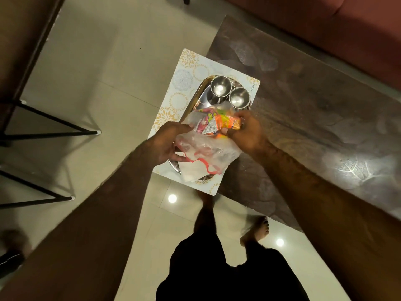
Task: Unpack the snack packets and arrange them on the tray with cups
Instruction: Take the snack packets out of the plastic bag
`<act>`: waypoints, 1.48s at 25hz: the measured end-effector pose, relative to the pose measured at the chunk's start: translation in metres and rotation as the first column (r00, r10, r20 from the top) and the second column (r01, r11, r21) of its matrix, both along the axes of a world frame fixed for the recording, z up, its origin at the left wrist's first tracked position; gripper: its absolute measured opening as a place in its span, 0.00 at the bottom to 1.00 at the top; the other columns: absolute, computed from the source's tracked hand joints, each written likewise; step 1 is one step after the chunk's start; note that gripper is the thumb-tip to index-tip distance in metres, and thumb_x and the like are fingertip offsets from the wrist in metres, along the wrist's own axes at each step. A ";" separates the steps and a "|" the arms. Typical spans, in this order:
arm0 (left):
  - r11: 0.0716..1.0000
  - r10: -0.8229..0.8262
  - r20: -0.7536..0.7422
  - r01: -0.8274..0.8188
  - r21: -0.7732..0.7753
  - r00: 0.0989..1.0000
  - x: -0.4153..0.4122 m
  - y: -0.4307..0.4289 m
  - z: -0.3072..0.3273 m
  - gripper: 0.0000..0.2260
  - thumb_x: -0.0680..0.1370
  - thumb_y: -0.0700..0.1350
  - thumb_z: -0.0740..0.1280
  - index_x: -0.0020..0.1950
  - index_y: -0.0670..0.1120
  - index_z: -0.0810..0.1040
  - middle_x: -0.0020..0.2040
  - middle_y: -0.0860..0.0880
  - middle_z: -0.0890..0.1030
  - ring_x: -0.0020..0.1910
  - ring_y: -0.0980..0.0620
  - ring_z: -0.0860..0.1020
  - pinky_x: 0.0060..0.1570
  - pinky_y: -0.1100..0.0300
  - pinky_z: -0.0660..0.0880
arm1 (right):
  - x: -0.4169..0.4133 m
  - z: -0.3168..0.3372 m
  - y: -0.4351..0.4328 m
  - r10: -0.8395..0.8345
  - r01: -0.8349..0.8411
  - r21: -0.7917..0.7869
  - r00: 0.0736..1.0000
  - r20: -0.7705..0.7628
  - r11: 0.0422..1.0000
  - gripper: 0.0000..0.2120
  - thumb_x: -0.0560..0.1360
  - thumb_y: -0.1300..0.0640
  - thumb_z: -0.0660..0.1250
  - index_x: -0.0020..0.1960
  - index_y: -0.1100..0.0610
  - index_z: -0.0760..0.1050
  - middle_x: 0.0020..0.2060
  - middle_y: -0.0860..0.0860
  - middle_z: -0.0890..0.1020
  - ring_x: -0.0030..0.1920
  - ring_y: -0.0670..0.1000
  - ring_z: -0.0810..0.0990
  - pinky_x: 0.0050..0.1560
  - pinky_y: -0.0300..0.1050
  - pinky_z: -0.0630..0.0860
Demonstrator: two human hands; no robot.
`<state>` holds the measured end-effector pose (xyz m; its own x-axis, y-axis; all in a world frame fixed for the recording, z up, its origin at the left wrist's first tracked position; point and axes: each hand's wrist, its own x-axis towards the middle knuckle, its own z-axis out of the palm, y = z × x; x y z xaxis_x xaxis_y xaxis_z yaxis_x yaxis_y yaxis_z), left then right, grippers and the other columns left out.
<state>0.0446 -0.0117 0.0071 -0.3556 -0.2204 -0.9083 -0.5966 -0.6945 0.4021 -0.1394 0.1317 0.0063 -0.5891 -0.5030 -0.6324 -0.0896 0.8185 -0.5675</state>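
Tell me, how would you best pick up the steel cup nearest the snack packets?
Take the steel cup by its rim, probably from above and the right: it stands upright, mouth open, the second cup crowds its left, and the snack packets block its near side.

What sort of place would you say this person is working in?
Most likely a home living room: a dark wooden coffee table stands in front of a reddish sofa on a glossy tiled floor, and the person's foot is bare.
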 end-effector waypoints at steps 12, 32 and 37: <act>0.982 0.178 -0.285 -0.187 -0.007 0.942 0.002 0.025 0.021 0.30 0.70 0.30 0.69 0.68 0.52 0.72 0.64 0.40 0.78 0.55 0.36 0.83 0.49 0.41 0.82 | 0.011 0.035 0.007 0.092 -0.095 0.043 0.994 0.059 0.995 0.21 0.84 0.45 0.62 0.72 0.55 0.74 0.67 0.56 0.80 0.67 0.58 0.79 0.69 0.55 0.75; 0.234 -0.545 0.308 0.494 -0.837 0.780 0.013 0.025 0.071 0.38 0.69 0.38 0.74 0.74 0.55 0.60 0.62 0.45 0.70 0.50 0.42 0.79 0.39 0.47 0.82 | 0.015 0.111 0.010 0.132 -0.184 -0.121 0.930 -0.343 0.976 0.17 0.71 0.74 0.63 0.51 0.54 0.73 0.50 0.51 0.82 0.53 0.56 0.81 0.51 0.53 0.80; -0.370 -0.667 0.528 0.382 -0.847 0.525 0.024 0.039 0.107 0.25 0.70 0.38 0.76 0.62 0.51 0.70 0.65 0.45 0.70 0.44 0.43 0.78 0.28 0.59 0.70 | 0.002 0.124 0.007 0.127 -0.141 -0.009 0.914 -0.384 0.990 0.13 0.72 0.71 0.61 0.52 0.58 0.75 0.49 0.55 0.85 0.45 0.63 0.85 0.47 0.63 0.83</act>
